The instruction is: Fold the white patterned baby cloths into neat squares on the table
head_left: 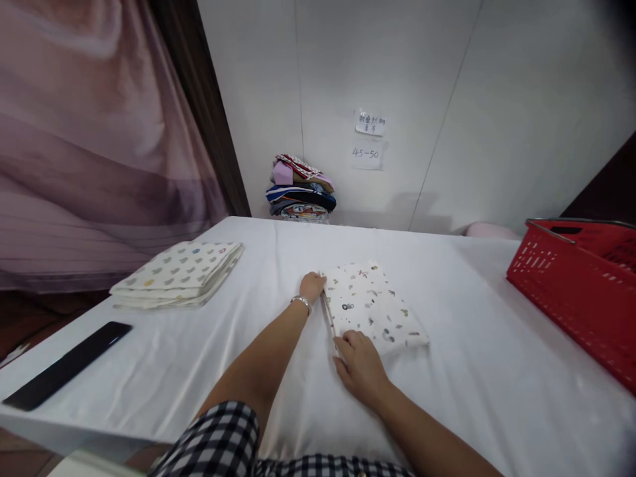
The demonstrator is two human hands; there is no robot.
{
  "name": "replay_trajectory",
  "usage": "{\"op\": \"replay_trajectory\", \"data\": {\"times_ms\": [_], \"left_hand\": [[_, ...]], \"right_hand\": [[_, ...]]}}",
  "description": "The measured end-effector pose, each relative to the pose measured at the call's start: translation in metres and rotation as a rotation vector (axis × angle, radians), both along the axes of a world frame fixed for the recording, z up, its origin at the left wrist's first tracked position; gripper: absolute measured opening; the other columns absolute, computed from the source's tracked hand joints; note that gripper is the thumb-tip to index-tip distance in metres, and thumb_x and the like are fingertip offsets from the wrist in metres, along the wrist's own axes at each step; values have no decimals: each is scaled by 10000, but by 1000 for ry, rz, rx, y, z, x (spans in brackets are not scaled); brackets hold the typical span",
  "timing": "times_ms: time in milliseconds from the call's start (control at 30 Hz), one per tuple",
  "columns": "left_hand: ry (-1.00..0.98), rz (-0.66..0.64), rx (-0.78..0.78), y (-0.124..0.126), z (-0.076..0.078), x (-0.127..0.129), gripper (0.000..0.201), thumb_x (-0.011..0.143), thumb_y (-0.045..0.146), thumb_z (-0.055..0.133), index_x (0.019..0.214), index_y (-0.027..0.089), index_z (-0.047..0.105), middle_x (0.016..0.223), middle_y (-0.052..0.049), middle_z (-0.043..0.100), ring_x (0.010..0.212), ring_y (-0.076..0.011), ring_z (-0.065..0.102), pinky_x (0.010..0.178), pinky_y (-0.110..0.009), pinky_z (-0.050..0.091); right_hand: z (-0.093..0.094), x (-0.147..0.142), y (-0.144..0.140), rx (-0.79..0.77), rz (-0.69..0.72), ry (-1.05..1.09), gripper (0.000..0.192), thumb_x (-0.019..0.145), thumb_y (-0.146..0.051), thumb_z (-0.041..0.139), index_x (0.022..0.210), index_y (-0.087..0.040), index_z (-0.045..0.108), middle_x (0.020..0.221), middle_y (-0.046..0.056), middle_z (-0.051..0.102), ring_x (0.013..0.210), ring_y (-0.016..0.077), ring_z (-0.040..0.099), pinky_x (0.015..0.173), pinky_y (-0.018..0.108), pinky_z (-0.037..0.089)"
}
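A white cloth with small printed figures [370, 305], folded into a flat rectangle, lies slightly askew on the table in front of me. My left hand [312, 286], with a bracelet at its wrist, is closed on the far left corner of that cloth. At the near left corner, my right hand [362, 366] grips the edge, its thumb below and its fingers on top. The cloth's left edge runs between the two hands and shows its layers. Part of the near corner is hidden under my right fingers.
Left on the white-covered table [467, 298] lies a folded patterned cloth stack [181, 268], with a long black flat object [69, 364] nearer me. A red basket [571, 291] stands at right. Behind the table are piled folded fabrics [302, 192] and paper signs [368, 154] on the wall.
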State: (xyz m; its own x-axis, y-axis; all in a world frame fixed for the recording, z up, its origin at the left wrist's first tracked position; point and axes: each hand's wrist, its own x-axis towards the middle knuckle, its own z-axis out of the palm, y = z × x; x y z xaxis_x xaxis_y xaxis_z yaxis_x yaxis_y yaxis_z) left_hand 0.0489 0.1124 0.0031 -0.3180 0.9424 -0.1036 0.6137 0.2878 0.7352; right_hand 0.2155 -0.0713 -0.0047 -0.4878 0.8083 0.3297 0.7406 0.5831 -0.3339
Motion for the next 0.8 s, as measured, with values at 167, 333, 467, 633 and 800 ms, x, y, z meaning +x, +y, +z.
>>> {"op": "replay_trajectory", "data": {"times_ms": [167, 333, 467, 633, 800], "left_hand": [[-3, 31, 23, 1, 2, -3, 270, 757, 412, 572, 862, 164, 583, 930, -98, 684, 860, -207, 620, 691, -274, 412], [15, 7, 36, 5, 4, -5, 221, 748, 385, 595, 835, 183, 567, 908, -66, 691, 839, -183, 618, 699, -259, 407], [32, 0, 30, 10, 2, -5, 182, 742, 350, 604, 796, 181, 563, 882, -68, 692, 841, -187, 620, 697, -258, 405], [44, -2, 25, 13, 1, -6, 162, 748, 339, 601, 762, 181, 569, 899, -86, 693, 869, -199, 621, 703, -260, 402], [54, 5, 62, 4, 4, -7, 212, 761, 366, 589, 869, 186, 558, 1001, -77, 670, 909, -187, 602, 727, -254, 399]], "right_hand": [[1, -3, -4, -23, 24, 19, 307, 786, -149, 515, 1088, -195, 545, 1044, 88, 519, 899, 223, 460, 768, 356, 394], [1, -6, -6, -20, 42, -34, 297, 756, -113, 533, 1036, -207, 561, 1051, 81, 529, 896, 225, 455, 758, 359, 392], [0, -8, -6, 18, 36, -81, 310, 748, -79, 529, 1028, -204, 576, 1057, 92, 542, 895, 229, 458, 742, 361, 385], [2, -9, -8, 28, 36, -128, 324, 743, -71, 531, 1031, -207, 583, 1070, 91, 553, 903, 235, 456, 734, 363, 377], [3, -6, -9, 2, 52, -73, 317, 773, -127, 531, 1080, -201, 558, 1106, 84, 535, 920, 234, 443, 765, 368, 377]]}}
